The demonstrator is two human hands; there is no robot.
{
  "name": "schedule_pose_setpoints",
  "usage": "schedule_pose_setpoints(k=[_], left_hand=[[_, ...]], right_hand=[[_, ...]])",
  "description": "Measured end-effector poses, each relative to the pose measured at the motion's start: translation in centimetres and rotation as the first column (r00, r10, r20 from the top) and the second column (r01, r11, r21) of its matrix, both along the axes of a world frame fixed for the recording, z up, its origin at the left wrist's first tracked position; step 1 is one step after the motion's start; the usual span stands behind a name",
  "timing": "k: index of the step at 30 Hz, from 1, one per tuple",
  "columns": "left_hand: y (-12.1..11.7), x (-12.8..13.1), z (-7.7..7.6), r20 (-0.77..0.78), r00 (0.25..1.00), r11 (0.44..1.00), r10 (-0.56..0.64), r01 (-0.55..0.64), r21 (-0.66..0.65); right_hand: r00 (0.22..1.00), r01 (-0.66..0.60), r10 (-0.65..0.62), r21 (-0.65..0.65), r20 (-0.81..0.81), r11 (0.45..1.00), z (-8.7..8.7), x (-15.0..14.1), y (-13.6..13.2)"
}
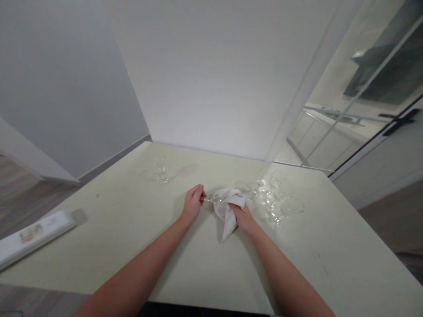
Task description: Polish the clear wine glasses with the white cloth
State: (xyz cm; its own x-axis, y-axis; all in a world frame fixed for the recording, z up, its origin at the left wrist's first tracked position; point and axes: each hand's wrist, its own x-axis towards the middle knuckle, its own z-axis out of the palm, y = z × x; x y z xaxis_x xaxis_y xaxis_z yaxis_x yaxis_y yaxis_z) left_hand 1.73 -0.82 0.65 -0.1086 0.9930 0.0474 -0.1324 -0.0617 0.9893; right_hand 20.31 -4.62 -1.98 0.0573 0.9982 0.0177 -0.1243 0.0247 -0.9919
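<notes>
The glass [210, 200] spans both hands [193, 203] [243, 217], partly wrapped in cloth [228, 215].

Over the middle of the table [125, 229], a glass [209, 200] is being held between the left hand [193, 203] and, on the right, a cloth [227, 222] being gripped by the right hand [242, 215]. Further right, clustered glasses [269, 196] are being supported; back left, another glass [161, 168]; far left, a box [38, 232]. Behind, the table is being bordered by a wall [211, 88].
</notes>
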Motion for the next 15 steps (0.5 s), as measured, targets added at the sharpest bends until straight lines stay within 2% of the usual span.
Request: schedule_pose_setpoints(k=[2, 5, 9, 12, 15], left_hand=[[0.2, 0.2, -0.2, 0.007, 0.999, 0.998, -0.047, 0.047, -0.049], [0.5, 0.7, -0.4, 0.040, 0.991, 0.980, -0.127, 0.132, -0.152], [0.0, 1.2, -0.2, 0.075, 0.949, 0.921, -0.306, 0.315, -0.231], [-0.9, 1.4, 0.2, 0.083, 0.852, 0.838, -0.518, 0.524, -0.153], [-1.8, 1.7, 0.4, 0.085, 0.702, 0.693, -0.707, 0.712, -0.117]], right_hand=[[1.000, 0.014, -0.014, -0.009, -0.008, 1.000, -0.1, 0.1, 0.2], [0.984, 0.119, -0.120, -0.013, -0.133, 0.993, -0.6, 0.1, 0.6], [0.915, 0.268, -0.259, -0.012, -0.311, 0.963, -0.8, -0.1, 0.8], [0.909, 0.220, -0.207, -0.004, -0.361, 0.975, -0.2, -0.2, 0.7], [0.907, 0.106, -0.108, -0.028, -0.408, 0.994, 0.5, -0.4, 0.2]])
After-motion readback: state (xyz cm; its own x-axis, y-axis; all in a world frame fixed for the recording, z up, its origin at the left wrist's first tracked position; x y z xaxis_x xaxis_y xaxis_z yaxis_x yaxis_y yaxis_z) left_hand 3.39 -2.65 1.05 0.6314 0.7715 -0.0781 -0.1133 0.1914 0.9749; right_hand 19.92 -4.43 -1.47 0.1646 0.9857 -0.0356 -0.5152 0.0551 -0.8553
